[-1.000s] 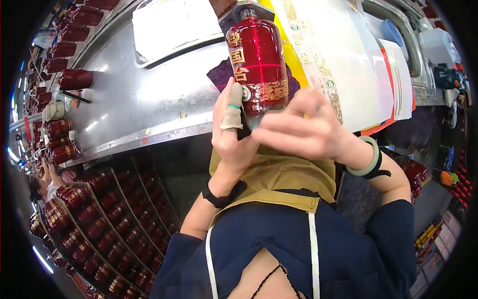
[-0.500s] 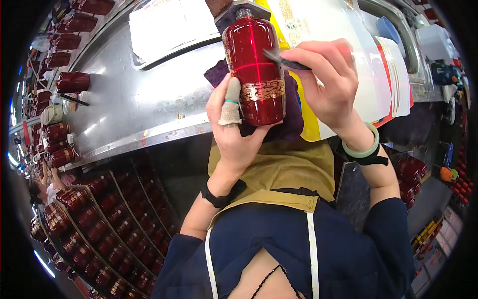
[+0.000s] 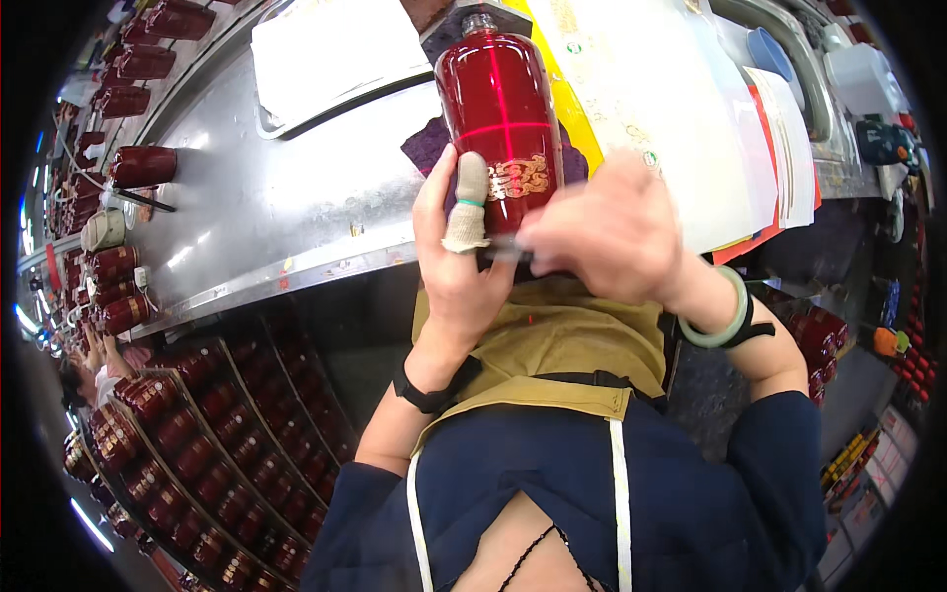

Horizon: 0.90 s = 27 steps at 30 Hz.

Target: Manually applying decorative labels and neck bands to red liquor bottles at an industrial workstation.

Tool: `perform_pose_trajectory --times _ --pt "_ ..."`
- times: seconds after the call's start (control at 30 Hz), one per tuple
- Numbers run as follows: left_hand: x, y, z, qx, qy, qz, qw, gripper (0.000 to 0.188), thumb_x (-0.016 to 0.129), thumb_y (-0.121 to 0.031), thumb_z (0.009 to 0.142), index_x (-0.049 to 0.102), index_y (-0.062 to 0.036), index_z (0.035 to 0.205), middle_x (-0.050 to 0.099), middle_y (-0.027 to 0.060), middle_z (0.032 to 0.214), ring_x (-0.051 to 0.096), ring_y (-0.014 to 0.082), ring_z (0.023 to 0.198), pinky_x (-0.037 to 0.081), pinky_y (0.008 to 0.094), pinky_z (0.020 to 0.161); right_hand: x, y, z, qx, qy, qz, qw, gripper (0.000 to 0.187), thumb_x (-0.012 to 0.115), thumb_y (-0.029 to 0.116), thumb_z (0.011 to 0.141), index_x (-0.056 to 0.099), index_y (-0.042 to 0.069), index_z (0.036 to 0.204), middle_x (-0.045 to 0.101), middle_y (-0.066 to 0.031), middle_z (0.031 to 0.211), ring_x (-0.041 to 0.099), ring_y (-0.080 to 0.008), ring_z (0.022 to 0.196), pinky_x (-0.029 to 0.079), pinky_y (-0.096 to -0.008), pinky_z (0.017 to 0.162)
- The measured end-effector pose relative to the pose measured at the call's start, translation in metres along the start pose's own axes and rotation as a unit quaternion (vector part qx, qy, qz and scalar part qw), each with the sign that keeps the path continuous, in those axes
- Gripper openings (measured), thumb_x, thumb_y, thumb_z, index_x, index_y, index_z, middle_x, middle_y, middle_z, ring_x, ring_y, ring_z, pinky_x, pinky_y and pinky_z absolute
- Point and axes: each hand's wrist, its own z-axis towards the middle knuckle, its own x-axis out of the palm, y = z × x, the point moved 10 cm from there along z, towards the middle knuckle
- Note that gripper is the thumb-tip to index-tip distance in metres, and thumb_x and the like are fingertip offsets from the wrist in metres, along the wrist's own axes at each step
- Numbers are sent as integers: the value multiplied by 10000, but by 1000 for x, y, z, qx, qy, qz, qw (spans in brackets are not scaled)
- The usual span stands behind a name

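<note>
A dark red glass bottle (image 3: 498, 94) lies with its neck pointing away, on a dark purple cloth (image 3: 426, 146). A gold ornament (image 3: 525, 178) decorates its lower part, and a red laser cross falls on it. My left hand (image 3: 456, 271) grips the bottle's lower left side and base; one finger wears a knitted cover (image 3: 469, 202) with a green band. Beside the base, my right hand (image 3: 617, 237) is smeared by motion, fingers drawn together around a thin greyish tool that looks like tweezers (image 3: 508, 243). The tool's tip is too blurred to make out.
White papers lie on a tray (image 3: 330, 59) at the far left of the metal bench (image 3: 212, 222). To the right is a stack of decal sheets (image 3: 681, 158). Red bottles (image 3: 143, 166) line the left, and racks of them (image 3: 187, 454) stand below. Another person (image 3: 99, 370) is at far left.
My right hand has moved from the bottle's right side down toward its base. The bottle has turned about its length, so its gold ornament shows farther right.
</note>
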Motion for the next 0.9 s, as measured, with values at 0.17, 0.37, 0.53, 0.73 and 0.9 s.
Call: perform_pose_trajectory --times 0.17,0.37,0.53,0.73,0.9 --pt "6 -29 10 61 42 150 986 805 872 -8 662 596 -98 1412 445 247 1469 522 430 1274 456 460 1047 -54 -61 4 127 -183 -47 974 226 800 -27 789 727 27 996 711 -91 939 668 -224 817 553 -326 739" --pt "20 -46 9 92 35 264 959 637 828 -75 735 683 -225 1337 432 280 1420 525 447 1224 493 471 1004 -37 -63 4 148 -149 -29 977 224 800 -30 773 747 53 974 728 -68 937 666 -238 866 536 -336 771" --pt "-2 -7 -6 5 -5 17 1000 835 831 46 678 538 -39 1455 472 248 1504 535 380 1329 439 414 1104 0 -22 -18 27 -26 -55 998 258 734 73 739 781 166 976 746 21 992 614 -159 881 451 -318 832" --pt "0 27 4 -88 20 -32 995 872 853 25 686 478 52 1473 631 187 1349 622 250 1211 476 367 1050 -8 -13 -4 -13 -20 -61 998 277 735 119 722 776 163 993 729 45 977 574 -152 804 439 -309 777" --pt "-8 4 7 -10 -5 12 1000 748 833 44 671 581 51 1376 643 187 1329 633 326 1160 514 390 988 7 20 -18 -93 40 -26 995 280 734 82 694 773 161 960 729 60 965 580 -151 800 425 -299 842"
